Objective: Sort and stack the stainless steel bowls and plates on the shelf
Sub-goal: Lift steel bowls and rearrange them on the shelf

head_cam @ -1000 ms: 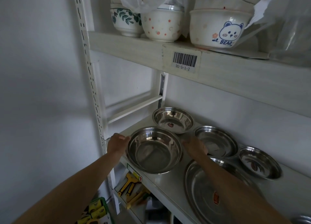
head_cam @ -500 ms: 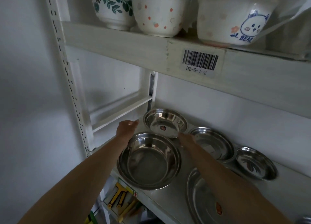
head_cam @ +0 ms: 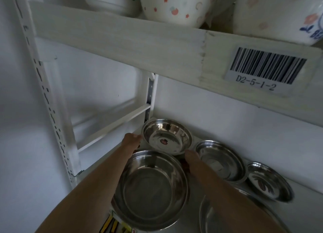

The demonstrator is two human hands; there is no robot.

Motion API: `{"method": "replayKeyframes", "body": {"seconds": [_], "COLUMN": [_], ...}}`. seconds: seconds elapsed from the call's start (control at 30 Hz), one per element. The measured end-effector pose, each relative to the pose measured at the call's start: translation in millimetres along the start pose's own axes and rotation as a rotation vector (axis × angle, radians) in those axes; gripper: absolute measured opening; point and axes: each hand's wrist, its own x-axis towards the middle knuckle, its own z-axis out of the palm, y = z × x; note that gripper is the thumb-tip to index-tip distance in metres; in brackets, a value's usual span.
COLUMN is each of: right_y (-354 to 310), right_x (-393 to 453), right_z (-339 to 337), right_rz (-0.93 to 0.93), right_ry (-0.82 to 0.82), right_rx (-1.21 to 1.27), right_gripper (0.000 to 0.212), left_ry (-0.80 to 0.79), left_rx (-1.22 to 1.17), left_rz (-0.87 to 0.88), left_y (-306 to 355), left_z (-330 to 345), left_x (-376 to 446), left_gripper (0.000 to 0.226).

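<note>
A small steel bowl (head_cam: 167, 136) with a red sticker sits at the back left of the white shelf (head_cam: 305, 194). My left hand (head_cam: 131, 141) holds its left rim and my right hand (head_cam: 192, 158) holds its front right rim; the fingertips are hidden by the bowl. In front of it a large steel bowl (head_cam: 150, 189) rests at the shelf's front edge, between my forearms. To the right lie a shallow steel bowl (head_cam: 220, 161), a small steel plate (head_cam: 269, 182) and, partly under my right arm, a big steel plate (head_cam: 208, 215).
The upper shelf board (head_cam: 139, 45) hangs low overhead with a barcode label (head_cam: 265, 70) and ceramic bowls (head_cam: 174, 5) on it. A white perforated upright (head_cam: 52, 110) and a crossbar (head_cam: 111, 128) stand at the left. Yellow tools (head_cam: 113, 225) lie on the shelf below.
Both hands left the large bowl's sides and reached back to the small bowl behind it. The camera moved closer and lower under the upper shelf.
</note>
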Motion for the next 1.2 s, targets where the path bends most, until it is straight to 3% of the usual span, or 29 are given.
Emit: {"method": "replayKeyframes", "body": {"seconds": [0.33, 0.5, 0.63, 0.77, 0.83, 1.07, 1.2], "right_y": [-1.5, -2.7, -3.5, -3.9, -4.4, -18.8, -33.9], "right_x": [7.8, 10.1, 10.6, 18.4, 25.2, 29.1, 24.4], "right_z": [4.2, 5.1, 5.5, 5.8, 7.0, 3.8, 5.4], "right_rz": [-0.014, -0.049, -0.018, 0.002, 0.004, -0.078, -0.106], "right_ry": [0.065, 0.086, 0.092, 0.095, 0.111, 0.042, 0.074], "right_rx": [0.103, 0.069, 0.100, 0.096, 0.066, -0.027, 0.036], "right_gripper": [0.009, 0.025, 0.008, 0.018, 0.010, 0.017, 0.019], "left_ry": [-0.070, -0.084, -0.050, -0.041, -0.038, 0.007, 0.033], "left_rx": [-0.051, -0.039, -0.032, -0.062, -0.082, -0.120, -0.092], "left_rz": [-0.068, -0.061, -0.061, -0.056, -0.048, 0.057, 0.115], "left_y": [4.7, 2.8, 3.7, 6.7, 8.8, 22.3, 38.8], "left_z": [19.6, 21.0, 21.1, 20.7, 20.0, 17.9, 11.9], "left_x": [21.1, 27.8, 28.3, 24.4, 22.8, 19.6, 17.8], "left_gripper": [0.026, 0.026, 0.028, 0.022, 0.019, 0.006, 0.020]}}
